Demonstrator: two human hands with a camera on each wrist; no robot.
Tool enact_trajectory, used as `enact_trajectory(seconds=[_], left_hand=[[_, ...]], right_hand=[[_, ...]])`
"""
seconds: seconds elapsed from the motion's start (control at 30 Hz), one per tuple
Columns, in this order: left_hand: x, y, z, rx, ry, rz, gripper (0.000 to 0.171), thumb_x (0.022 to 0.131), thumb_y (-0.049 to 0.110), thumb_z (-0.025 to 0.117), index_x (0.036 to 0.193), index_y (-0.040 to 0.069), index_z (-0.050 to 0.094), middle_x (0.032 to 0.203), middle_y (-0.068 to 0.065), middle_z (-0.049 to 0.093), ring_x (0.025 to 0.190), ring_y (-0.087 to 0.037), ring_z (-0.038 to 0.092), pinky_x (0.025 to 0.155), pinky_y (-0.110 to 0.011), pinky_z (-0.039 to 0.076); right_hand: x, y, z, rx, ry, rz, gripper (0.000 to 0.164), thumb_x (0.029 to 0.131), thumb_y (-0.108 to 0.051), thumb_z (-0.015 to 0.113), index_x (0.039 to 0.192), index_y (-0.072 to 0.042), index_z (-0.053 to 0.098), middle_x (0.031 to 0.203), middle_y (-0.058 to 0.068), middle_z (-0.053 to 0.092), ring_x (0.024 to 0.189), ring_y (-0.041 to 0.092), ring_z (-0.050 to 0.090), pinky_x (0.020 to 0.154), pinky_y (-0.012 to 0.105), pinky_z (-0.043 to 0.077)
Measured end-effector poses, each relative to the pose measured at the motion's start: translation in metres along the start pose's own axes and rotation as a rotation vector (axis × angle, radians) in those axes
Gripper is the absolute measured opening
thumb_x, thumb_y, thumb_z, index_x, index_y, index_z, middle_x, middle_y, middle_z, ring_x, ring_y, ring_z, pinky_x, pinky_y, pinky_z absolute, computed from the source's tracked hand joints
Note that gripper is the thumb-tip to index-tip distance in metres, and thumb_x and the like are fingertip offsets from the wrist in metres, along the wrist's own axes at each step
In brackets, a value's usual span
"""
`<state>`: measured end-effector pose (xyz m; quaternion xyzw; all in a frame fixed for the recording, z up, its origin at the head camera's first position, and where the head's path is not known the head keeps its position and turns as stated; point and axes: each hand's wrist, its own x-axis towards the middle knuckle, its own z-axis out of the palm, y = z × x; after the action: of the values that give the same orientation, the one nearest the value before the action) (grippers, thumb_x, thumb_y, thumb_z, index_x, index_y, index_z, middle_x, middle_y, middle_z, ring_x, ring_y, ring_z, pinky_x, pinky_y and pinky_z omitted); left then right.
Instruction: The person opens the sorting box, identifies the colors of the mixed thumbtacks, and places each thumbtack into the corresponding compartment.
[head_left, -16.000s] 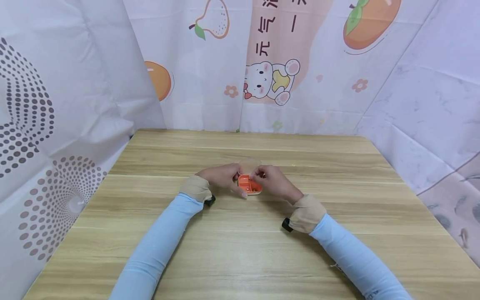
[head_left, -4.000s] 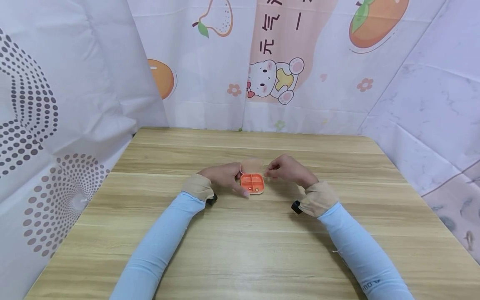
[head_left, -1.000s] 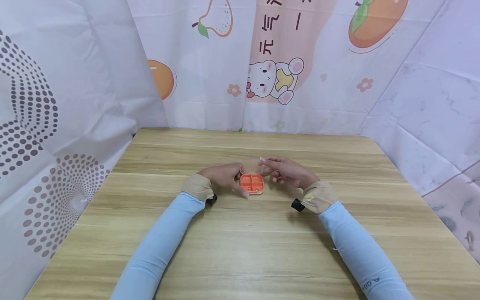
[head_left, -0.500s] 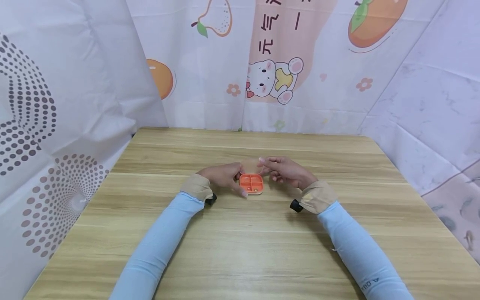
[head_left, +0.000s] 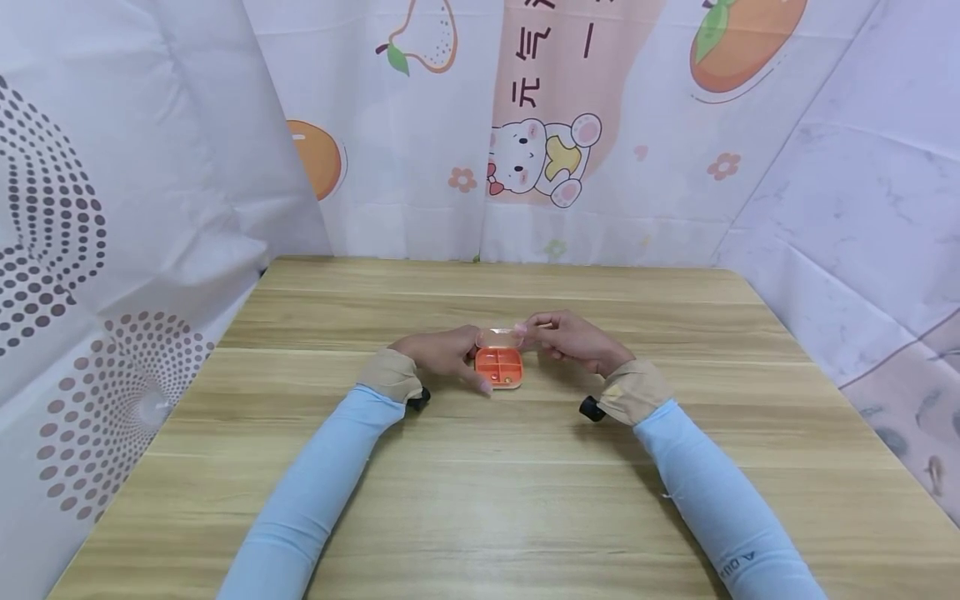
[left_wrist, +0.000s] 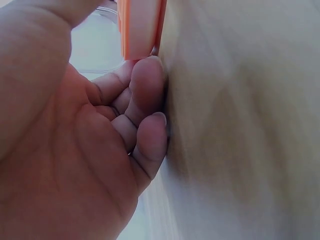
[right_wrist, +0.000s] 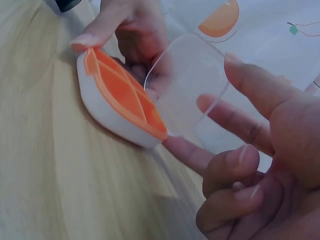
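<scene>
A small pill box (head_left: 488,358) with a white shell and orange compartments sits on the table, its clear hinged lid (head_left: 498,337) raised. In its two front compartments lie tiny objects, one whitish and one gold, too small to identify. My left hand (head_left: 448,350) holds the box at its left side, thumb at the near corner and fingers toward the back. On the other side my right hand (head_left: 570,340) pinches the lid's right edge. The right wrist view shows the thumb on the lid (right_wrist: 185,75) edge, a finger behind it, other fingers curled.
The wood-grain table (head_left: 465,500) spreads around the box on all sides. Behind it hangs a printed curtain (head_left: 412,150). More patterned cloth (head_left: 862,208) hangs at the sides. A black wrist camera (head_left: 592,408) sits under the right wrist.
Sixteen seconds ago my right fingers were inside the box; later they moved off to its right, then onto the lid. Since half a second ago the lid has tilted more upright. My left hand stays put.
</scene>
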<state>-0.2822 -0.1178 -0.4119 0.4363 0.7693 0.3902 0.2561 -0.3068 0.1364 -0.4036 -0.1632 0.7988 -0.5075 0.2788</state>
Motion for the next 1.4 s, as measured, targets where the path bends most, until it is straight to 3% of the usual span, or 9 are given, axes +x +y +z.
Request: enact_trajectory(seconds=[0.13,0.23,0.37,0.53,0.63,0.73,0.9,1.2,1.4], left_hand=[[0.0,0.0,0.0,-0.014,-0.005,-0.015,0.052,0.076,0.02,0.079,0.122,0.011,0.056,0.109,-0.004,0.066,0.095,-0.015,0.055,0.089,-0.031,0.044],[-0.001,-0.001,0.0,0.022,0.006,-0.061,0.043,0.076,0.025,0.079,0.113,0.012,0.061,0.097,-0.003,0.066,0.081,-0.012,0.051,0.077,-0.028,0.043],[-0.002,-0.002,0.0,0.095,0.023,-0.115,0.042,0.075,0.034,0.078,0.109,0.014,0.061,0.094,-0.002,0.063,0.079,-0.011,0.046,0.074,-0.025,0.041],[-0.006,0.0,0.001,0.132,0.061,-0.246,0.059,0.072,0.045,0.078,0.111,0.013,0.048,0.105,0.0,0.054,0.089,-0.01,0.042,0.08,-0.026,0.038],[-0.007,0.002,0.001,0.128,0.073,-0.273,0.063,0.071,0.046,0.078,0.112,0.011,0.044,0.108,-0.002,0.053,0.09,-0.012,0.042,0.079,-0.027,0.039],[-0.008,0.003,0.001,0.133,0.077,-0.296,0.064,0.071,0.047,0.078,0.111,0.011,0.044,0.107,-0.004,0.051,0.089,-0.013,0.042,0.078,-0.027,0.039],[-0.009,0.005,0.001,0.15,0.087,-0.359,0.069,0.068,0.053,0.078,0.11,0.012,0.042,0.107,-0.003,0.049,0.09,-0.013,0.043,0.079,-0.027,0.039],[-0.009,0.006,0.002,0.168,0.085,-0.377,0.071,0.068,0.056,0.076,0.111,0.012,0.041,0.107,-0.003,0.049,0.089,-0.012,0.044,0.077,-0.027,0.04],[-0.008,0.003,0.001,0.198,0.083,-0.372,0.072,0.067,0.058,0.075,0.11,0.012,0.041,0.104,-0.004,0.048,0.087,-0.012,0.044,0.073,-0.025,0.04]], right_hand=[[-0.001,0.002,-0.001,-0.021,-0.006,-0.038,0.044,0.08,-0.052,0.066,0.106,-0.016,0.067,0.106,0.014,0.066,0.051,0.013,0.035,0.047,0.026,0.029],[-0.001,0.003,-0.001,-0.036,-0.014,-0.058,0.042,0.081,-0.049,0.067,0.105,-0.015,0.067,0.108,0.016,0.064,0.053,0.014,0.035,0.049,0.026,0.03],[-0.001,0.002,-0.002,-0.096,-0.031,-0.114,0.038,0.084,-0.044,0.066,0.105,-0.013,0.068,0.108,0.019,0.062,0.055,0.015,0.037,0.049,0.026,0.033],[-0.011,-0.01,0.003,-0.196,-0.046,-0.202,0.032,0.086,-0.04,0.065,0.104,-0.014,0.068,0.087,0.023,0.057,0.053,0.015,0.037,0.047,0.026,0.034],[-0.016,-0.017,0.005,-0.23,-0.048,-0.23,0.03,0.087,-0.039,0.065,0.104,-0.015,0.068,0.08,0.026,0.053,0.051,0.013,0.036,0.044,0.026,0.033],[-0.018,-0.018,0.005,-0.243,-0.058,-0.257,0.027,0.087,-0.035,0.065,0.104,-0.014,0.069,0.085,0.028,0.058,0.049,0.012,0.036,0.043,0.025,0.032],[-0.018,-0.019,0.004,-0.251,-0.085,-0.286,0.021,0.087,-0.028,0.067,0.103,-0.015,0.07,0.092,0.02,0.067,0.049,0.01,0.036,0.043,0.022,0.031],[-0.004,-0.001,-0.002,-0.267,-0.096,-0.295,0.02,0.087,-0.03,0.066,0.103,-0.019,0.069,0.093,0.017,0.068,0.046,0.013,0.033,0.041,0.024,0.032],[-0.002,0.003,-0.003,-0.303,-0.098,-0.331,0.022,0.083,-0.039,0.07,0.099,-0.024,0.071,0.091,0.005,0.071,0.049,0.011,0.034,0.043,0.024,0.032]])
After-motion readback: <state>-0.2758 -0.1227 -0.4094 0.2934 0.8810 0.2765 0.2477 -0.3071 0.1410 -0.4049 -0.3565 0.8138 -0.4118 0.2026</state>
